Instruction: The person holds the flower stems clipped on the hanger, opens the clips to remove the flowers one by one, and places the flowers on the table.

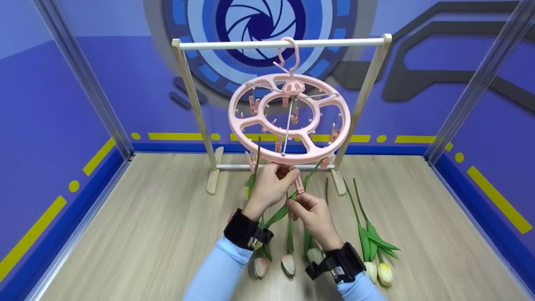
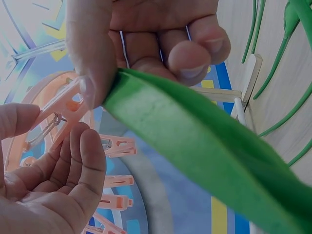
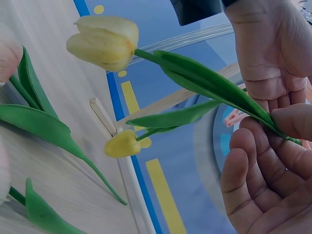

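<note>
My left hand (image 1: 269, 188) pinches the handles of a pink clothespin (image 1: 299, 184) that hangs from the front rim of a round pink drying hanger (image 1: 288, 159). Just below, my right hand (image 1: 311, 215) pinches the stem of a pale yellow tulip (image 3: 102, 41) between thumb and fingers. The stem end is right at the clothespin's lower tip. A broad green leaf (image 2: 195, 141) of this tulip crosses the left wrist view. In the head view the bloom is mostly hidden behind the left wrist. Another yellow tulip (image 3: 122, 144) hangs bloom-down behind.
The hanger's hook (image 1: 294, 54) hangs on the white bar of a wooden rack (image 1: 196, 96). More clothespins (image 1: 334, 133) dangle from the ring. Several tulips lie on the table (image 1: 146, 234), among them a pink one (image 1: 288, 265) and a yellow one (image 1: 385, 274).
</note>
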{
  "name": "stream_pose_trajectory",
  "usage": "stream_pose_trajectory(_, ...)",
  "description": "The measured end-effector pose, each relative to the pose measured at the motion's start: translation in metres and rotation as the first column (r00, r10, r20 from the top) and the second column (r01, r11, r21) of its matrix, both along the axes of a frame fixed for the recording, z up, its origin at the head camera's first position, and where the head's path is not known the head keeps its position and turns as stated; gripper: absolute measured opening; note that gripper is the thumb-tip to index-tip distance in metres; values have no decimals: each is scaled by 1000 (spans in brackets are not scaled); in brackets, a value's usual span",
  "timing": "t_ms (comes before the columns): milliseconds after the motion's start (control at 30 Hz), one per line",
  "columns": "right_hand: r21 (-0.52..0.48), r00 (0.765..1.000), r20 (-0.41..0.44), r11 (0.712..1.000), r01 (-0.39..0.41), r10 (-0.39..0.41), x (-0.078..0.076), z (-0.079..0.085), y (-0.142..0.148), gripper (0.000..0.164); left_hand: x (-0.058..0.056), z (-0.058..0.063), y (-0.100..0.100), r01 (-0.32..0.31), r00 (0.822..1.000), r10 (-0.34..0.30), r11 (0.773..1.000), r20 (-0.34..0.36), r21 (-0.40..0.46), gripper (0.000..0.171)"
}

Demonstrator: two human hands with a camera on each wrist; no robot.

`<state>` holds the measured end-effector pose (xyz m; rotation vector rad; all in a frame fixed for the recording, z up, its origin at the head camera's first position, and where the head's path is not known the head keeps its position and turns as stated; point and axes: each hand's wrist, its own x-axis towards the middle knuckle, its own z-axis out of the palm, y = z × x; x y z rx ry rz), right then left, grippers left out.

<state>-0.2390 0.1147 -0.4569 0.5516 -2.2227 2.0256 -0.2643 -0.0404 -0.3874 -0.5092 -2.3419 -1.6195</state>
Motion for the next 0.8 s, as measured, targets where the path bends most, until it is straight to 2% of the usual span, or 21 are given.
stream_pose_trajectory(367,-31,1000,-2,999,-17,17,0,-6,0,15,1,1,-2,-12,999,11,1000,-32,-14,16)
stream_pose_trajectory(633,-24,1000,-20,999,-25,24,-1,-7,0,18,0,0,-3,9,1000,-9,1000,-27,1,17)
stream_pose_trajectory(800,-28,999,4,999,-32,32,-1,-7,-1,17,0,-1,-5,19,999,-20,1000,-38,-2,17)
